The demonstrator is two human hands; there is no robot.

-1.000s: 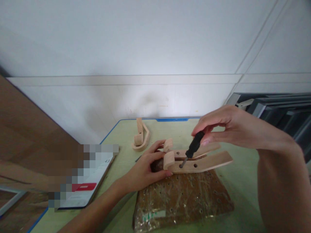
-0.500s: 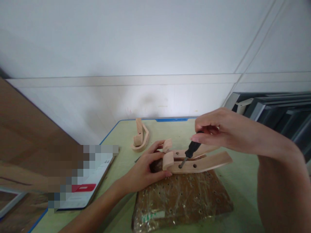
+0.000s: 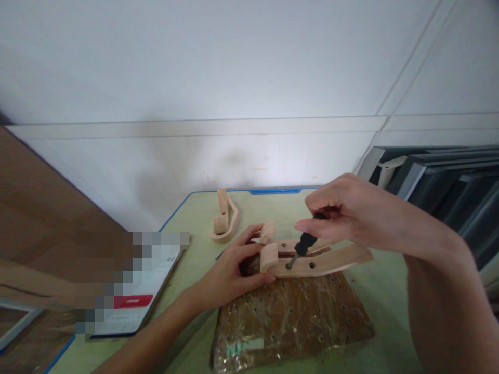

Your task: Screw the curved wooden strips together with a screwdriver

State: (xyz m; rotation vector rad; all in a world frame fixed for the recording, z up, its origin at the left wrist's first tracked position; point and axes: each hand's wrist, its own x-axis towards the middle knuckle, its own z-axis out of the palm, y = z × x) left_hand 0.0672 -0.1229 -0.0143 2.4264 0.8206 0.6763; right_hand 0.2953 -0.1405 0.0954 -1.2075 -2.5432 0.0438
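Two pale wooden hooks lie side by side, their long arms pointing right; the nearer wooden hook (image 3: 329, 261) shows two dark holes. My left hand (image 3: 238, 265) is closed around their curled ends, thumb against the near one. In my right hand (image 3: 331, 208) is a black-handled screwdriver (image 3: 306, 241), gripped between thumb and curled fingers. It leans, with its tip in the left hole of the nearer hook. Beneath the hooks is a brown board wrapped in clear film (image 3: 292, 317), dotted with small holes. The far hook is partly hidden by the screwdriver and my right hand.
Another curled wooden piece (image 3: 234, 221) stands farther back on the pale green table (image 3: 268, 208). A tablet or phone-like device (image 3: 134, 306), partly blurred out, lies at the left edge. Dark flat panels (image 3: 448, 182) lean at the right, and a white wall rises behind.
My right hand has shifted slightly left and its fingers have rolled around the screwdriver handle. The screwdriver tip stays in the same hole. My left hand keeps its place on the hooks.
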